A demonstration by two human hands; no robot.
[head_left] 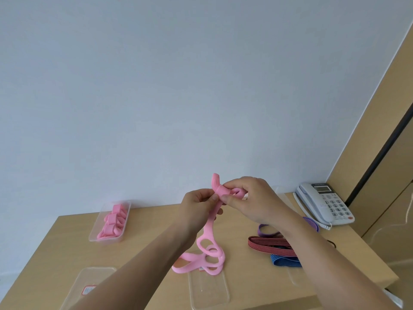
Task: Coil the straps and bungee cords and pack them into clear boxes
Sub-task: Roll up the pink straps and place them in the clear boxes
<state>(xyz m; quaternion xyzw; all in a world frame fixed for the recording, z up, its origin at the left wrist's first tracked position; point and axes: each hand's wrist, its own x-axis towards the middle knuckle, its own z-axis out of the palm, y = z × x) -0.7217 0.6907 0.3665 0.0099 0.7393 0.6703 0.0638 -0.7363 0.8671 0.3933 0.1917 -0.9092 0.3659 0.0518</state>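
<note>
- The left hand [199, 203] and right hand [253, 199] are raised above the bench [145, 231], left of the phone [326, 203] and nearer the camera than it.
- Both hands grasp one pink strap [209, 233]. The right hand's fingers curl round its rolled-up top end, thumb underneath. The left hand pinches the strap just below that roll.
- A short tip of the strap sticks up above the roll.
- From the hands the strap hangs down to the bench, where its slotted lower part lies in loose loops, well left of the phone.
- Far left of the phone, a clear box [95, 229] sits on the bench holding pink coils [112, 219] (several, packed close together).
- Between the strap's loops and the phone lie a striped band [268, 245], a blue band [283, 260] touching its near side, and a purple band [267, 229] behind them, partly hidden by the right forearm.
- A clear tray [209, 289] lies at the near bench edge, touching the strap's loops; lid or box, I cannot tell.
- A labelled tray [89, 285] lies at the near left corner, furthest from the phone.
</note>
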